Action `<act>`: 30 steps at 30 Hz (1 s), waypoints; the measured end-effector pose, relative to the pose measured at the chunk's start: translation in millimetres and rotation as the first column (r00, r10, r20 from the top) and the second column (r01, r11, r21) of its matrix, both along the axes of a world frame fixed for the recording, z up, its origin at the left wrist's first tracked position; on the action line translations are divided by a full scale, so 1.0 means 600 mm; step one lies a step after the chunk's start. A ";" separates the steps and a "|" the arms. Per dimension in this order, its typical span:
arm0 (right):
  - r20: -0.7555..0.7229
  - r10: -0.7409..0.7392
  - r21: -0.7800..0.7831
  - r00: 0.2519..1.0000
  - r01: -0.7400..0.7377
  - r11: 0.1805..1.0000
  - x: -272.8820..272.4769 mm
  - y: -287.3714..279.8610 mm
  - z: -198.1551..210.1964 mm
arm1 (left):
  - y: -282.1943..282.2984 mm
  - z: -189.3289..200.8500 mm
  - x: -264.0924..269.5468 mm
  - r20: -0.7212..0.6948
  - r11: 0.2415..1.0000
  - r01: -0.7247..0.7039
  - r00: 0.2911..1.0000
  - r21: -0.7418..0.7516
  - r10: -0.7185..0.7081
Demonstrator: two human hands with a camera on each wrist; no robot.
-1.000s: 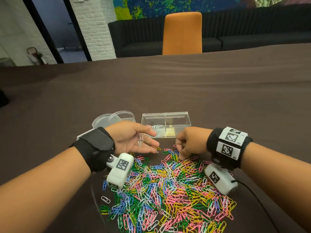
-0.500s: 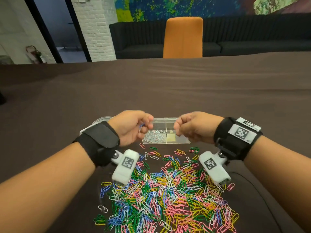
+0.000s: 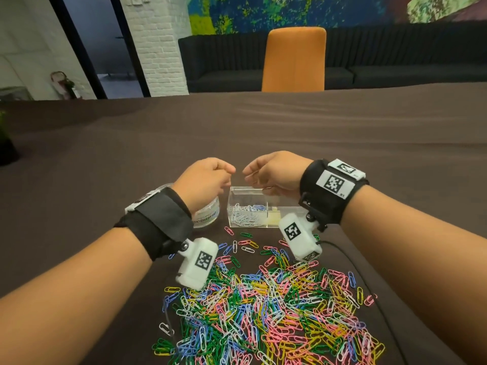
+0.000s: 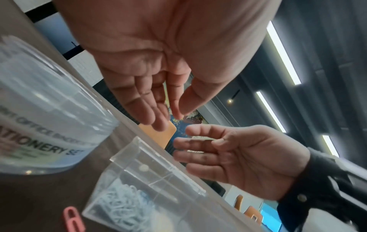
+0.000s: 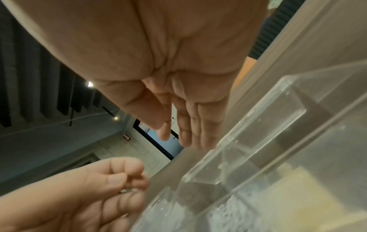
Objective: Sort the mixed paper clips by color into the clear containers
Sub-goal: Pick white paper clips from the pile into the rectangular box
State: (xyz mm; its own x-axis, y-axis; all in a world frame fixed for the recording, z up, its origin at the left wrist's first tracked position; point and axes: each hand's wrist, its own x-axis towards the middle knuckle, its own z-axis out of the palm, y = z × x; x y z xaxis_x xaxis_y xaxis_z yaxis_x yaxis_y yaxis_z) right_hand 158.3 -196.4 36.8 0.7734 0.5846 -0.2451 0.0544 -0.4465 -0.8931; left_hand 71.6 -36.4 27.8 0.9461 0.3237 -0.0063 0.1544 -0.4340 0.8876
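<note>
A wide tabletop [image 3: 263, 133] covered in dark brown cloth fills the head view, with an orange chair [image 3: 294, 59] at its far edge. On the near part of the tabletop a large mixed pile of paper clips [image 3: 263, 317] is spread, in green, pink, yellow, blue and white, with a few loose ones scattered toward the far side. Just beyond the pile a clear rectangular box [image 3: 249, 209] is set, divided into compartments; white paper clips [image 3: 243, 216] are gathered in its left compartment, and something pale yellow is seen in the one to its right. Beside the box, to the left, a round clear jar [image 3: 207, 216] with printed lettering is placed.

Both hands are held above the box, close together but apart. The left hand [image 3: 204, 180] is seen with its fingers loosely extended and the thumb tip brought near the index finger; whether anything is pinched there cannot be told. The right hand [image 3: 274, 171] is held with relaxed, mostly straight fingers, and nothing is seen in it.
</note>
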 end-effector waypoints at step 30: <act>0.425 0.488 -0.863 0.762 0.180 0.471 0.007 0.077 -0.051 | -0.007 -0.053 0.014 -0.233 0.641 0.240 0.968 0.729 -0.097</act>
State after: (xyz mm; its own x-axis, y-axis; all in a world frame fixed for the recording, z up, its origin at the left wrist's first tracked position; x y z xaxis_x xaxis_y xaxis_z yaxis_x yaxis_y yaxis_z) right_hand 162.8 -150.4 6.2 0.8470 0.4731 -0.2424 0.5167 -0.8398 0.1664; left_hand 80.1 -40.9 -4.1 0.9926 0.1206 0.0110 0.1152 -0.9688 0.2194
